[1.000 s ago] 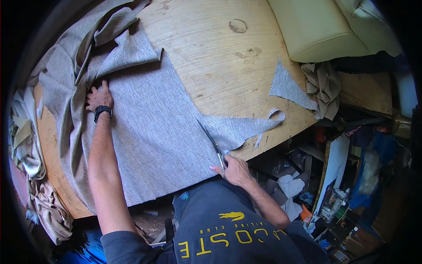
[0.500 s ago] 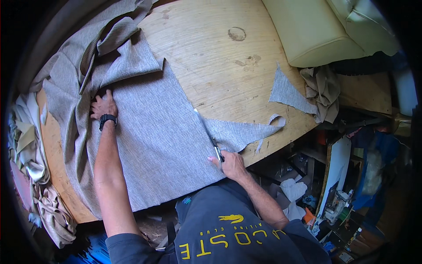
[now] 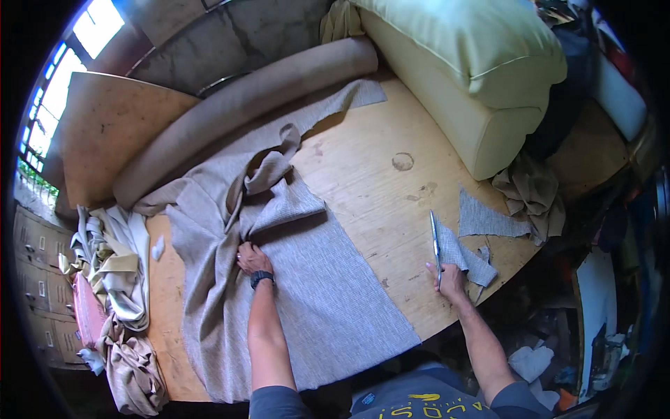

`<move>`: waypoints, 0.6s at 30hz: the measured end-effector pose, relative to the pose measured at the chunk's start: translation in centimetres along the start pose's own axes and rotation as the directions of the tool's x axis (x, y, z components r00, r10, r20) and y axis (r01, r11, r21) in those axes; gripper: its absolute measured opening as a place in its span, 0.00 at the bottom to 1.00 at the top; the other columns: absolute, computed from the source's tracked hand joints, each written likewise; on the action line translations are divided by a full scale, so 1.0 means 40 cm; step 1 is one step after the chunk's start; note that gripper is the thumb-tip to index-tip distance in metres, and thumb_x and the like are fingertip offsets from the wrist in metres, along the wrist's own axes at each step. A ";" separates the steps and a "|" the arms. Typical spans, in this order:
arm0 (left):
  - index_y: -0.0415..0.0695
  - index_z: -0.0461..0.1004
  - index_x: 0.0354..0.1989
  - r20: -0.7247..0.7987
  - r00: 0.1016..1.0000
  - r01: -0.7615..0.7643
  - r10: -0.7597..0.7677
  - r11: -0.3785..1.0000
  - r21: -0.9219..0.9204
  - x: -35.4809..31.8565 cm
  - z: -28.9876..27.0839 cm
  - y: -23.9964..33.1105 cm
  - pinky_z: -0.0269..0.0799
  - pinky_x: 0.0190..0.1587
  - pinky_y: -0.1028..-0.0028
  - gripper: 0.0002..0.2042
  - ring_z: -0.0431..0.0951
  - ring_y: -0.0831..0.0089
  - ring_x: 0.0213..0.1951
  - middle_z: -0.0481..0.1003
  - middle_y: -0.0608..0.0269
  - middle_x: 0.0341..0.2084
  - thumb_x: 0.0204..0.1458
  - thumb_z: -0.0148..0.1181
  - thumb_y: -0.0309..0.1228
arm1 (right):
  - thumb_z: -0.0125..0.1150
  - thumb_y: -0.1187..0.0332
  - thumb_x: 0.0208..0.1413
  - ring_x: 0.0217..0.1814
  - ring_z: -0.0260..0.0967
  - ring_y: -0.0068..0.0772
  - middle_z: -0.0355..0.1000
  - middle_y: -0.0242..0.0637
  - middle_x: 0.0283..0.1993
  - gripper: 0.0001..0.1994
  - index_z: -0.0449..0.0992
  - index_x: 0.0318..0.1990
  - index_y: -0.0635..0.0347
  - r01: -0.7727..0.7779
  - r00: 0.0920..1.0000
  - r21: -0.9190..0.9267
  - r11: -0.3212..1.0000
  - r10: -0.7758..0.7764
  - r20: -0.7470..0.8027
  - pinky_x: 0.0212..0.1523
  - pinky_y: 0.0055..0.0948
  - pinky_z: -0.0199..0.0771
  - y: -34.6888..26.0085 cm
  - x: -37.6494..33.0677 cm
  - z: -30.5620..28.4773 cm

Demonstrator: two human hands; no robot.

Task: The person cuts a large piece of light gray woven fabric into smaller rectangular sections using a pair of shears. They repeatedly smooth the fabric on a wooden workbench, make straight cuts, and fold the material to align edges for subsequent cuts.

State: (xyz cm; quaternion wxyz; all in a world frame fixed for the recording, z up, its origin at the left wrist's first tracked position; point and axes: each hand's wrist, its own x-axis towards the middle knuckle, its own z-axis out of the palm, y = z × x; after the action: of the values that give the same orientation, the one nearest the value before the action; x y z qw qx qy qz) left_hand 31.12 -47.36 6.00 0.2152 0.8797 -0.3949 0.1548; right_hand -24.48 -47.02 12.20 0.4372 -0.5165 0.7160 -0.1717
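Your right hand (image 3: pixel 448 278) grips the handles of the scissors (image 3: pixel 435 244), fingers closed around them, near the front right edge of the wooden table (image 3: pixel 370 174). The scissors' long axis runs almost straight away from you, tips pointing to the far side of the table and leaning slightly left; the blades look closed into one thin, bright metal line. Just right of the blades, touching your hand, lies a small cut piece of grey fabric (image 3: pixel 466 258), with a second grey offcut (image 3: pixel 485 220) beyond it. Your left hand (image 3: pixel 252 258), a dark band on its wrist, rests palm down with fingers loosely spread on the large grey fabric sheet (image 3: pixel 328 293). That sheet is ribbed, light grey and flat in front of you, with a straight cut right edge; beyond your left hand it bunches into folds.
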 end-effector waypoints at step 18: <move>0.41 0.79 0.47 0.935 -0.021 0.178 0.354 0.922 -0.344 -0.950 -0.744 -0.304 0.76 0.44 0.62 0.16 0.83 0.58 0.41 0.82 0.49 0.37 0.57 0.60 0.39 | 0.64 0.42 0.57 0.13 0.68 0.27 0.69 0.33 0.14 0.28 0.74 0.18 0.59 0.108 0.993 -0.067 0.992 -0.111 -0.039 0.19 0.33 0.69 0.029 -0.014 -0.025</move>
State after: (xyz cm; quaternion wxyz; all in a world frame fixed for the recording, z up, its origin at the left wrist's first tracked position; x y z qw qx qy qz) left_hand 13.00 -1.36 11.68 0.0184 0.6372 -0.5054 -0.5816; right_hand -25.93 -46.24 12.20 0.3947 -0.5649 0.7011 -0.1832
